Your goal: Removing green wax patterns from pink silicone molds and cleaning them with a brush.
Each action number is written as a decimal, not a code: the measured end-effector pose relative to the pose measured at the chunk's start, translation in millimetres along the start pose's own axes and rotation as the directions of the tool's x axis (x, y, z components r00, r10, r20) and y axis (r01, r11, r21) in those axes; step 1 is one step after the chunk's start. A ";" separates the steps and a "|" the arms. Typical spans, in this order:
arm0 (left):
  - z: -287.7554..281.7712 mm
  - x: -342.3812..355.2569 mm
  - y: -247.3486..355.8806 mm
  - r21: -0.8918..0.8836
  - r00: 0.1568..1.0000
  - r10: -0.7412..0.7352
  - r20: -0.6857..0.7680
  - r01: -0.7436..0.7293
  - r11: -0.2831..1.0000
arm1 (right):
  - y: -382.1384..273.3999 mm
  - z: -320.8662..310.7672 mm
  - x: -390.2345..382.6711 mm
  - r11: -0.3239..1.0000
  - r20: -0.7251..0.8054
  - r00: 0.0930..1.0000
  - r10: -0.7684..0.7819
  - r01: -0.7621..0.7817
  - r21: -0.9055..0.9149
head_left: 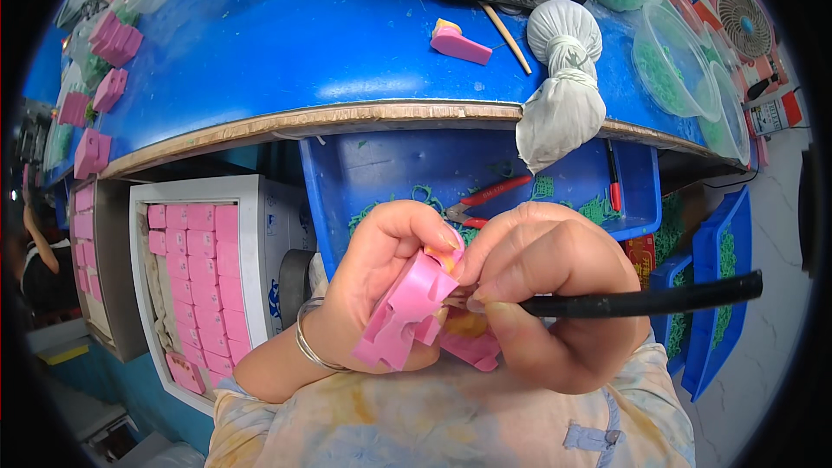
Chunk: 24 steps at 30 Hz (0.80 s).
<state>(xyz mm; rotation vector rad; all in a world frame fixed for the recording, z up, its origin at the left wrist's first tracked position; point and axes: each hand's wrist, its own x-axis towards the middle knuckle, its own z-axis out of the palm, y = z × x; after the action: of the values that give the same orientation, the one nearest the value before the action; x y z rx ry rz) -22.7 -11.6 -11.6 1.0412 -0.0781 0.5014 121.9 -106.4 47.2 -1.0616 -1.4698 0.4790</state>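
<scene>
Left fingers [429,224] clasp a pink piece [406,302], right fingers [511,329] a black rod [659,300], partly hiding a blue tray [416,159] holding red-handled pliers [497,191].

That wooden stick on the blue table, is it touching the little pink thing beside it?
Apart. The head view shows bare blue tabletop between the wooden stick and the pink piece all along.

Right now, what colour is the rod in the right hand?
The rod is black; shows best in the head view.
</scene>
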 end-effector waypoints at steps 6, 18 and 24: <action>-0.4 0.4 2.0 0.068 1.000 -0.016 -0.005 0.017 0.998 | -0.2 -2.9 2.1 0.998 0.059 0.997 0.053 -0.051 -0.036; -0.3 0.8 -1.0 -0.030 1.000 -0.029 -0.012 0.029 0.999 | -2.9 -4.6 4.9 0.993 0.087 0.995 0.056 -0.047 -0.106; -1.6 0.9 0.3 -0.063 0.999 -0.045 0.007 0.045 0.997 | -3.1 -3.0 7.4 0.990 0.085 0.996 0.040 -0.028 -0.140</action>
<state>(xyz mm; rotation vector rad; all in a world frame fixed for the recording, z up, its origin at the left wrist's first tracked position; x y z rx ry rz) -22.3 -9.8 -11.9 0.9806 -0.0746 0.4527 124.5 -102.6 54.5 -1.1892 -1.5830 0.4578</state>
